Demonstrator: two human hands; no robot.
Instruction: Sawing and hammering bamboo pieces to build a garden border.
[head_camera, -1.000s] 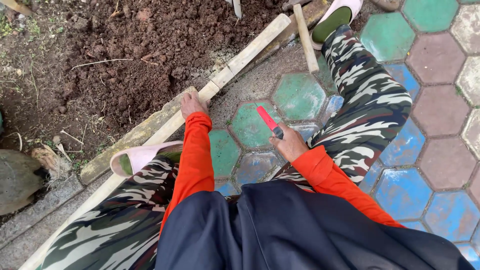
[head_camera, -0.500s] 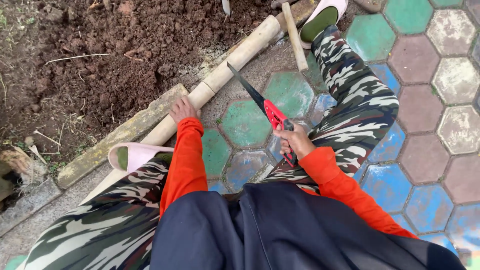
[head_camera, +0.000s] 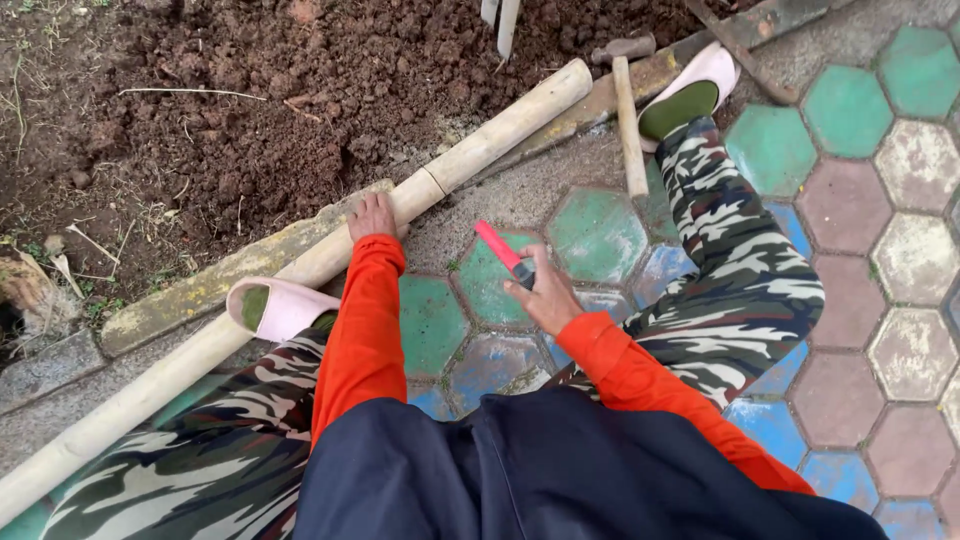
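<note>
Left hand pressed flat on bamboo pole at paving's soil edge — fingers together. Right hand wrapped around red-handled saw; blade unseen. Could roll under loose hold — a slip near 1 bracing hand.

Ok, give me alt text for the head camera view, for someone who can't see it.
Seen from above, a seated person in orange sleeves and camouflage trousers rests the left hand on a long bamboo pole lying along a soil bed's edge, while the right hand holds a red-handled tool. A hammer lies on the coloured hexagonal paving near one foot.
</note>
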